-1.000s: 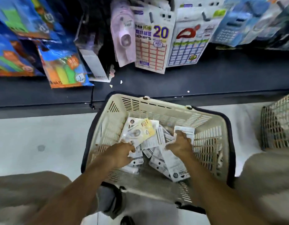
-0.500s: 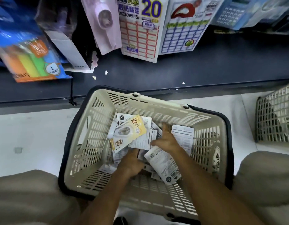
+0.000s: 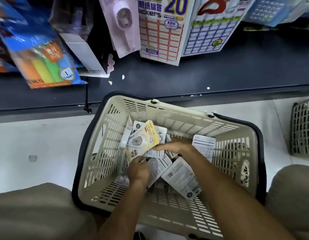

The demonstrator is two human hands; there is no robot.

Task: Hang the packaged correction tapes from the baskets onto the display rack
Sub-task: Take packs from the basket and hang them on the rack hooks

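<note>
Compared with a moment ago, the left hand [image 3: 139, 170] has slid in under the yellow correction tape pack [image 3: 144, 141] and now pinches its lower edge, while the right hand [image 3: 174, 147] has moved left across the pile until its nearly straight fingers [image 3: 159, 148] rest against that pack's lower right edge. This suggests that one pack is being singled out for hanging, though none has left the basket [image 3: 185, 118] yet. The pack stands tilted against the basket's far left corner, above both hands; other white packs [image 3: 181, 177] lie loose beneath the right forearm. The display rack's hanging sticker sheets [image 3: 160, 32] are well apart, above.
</note>
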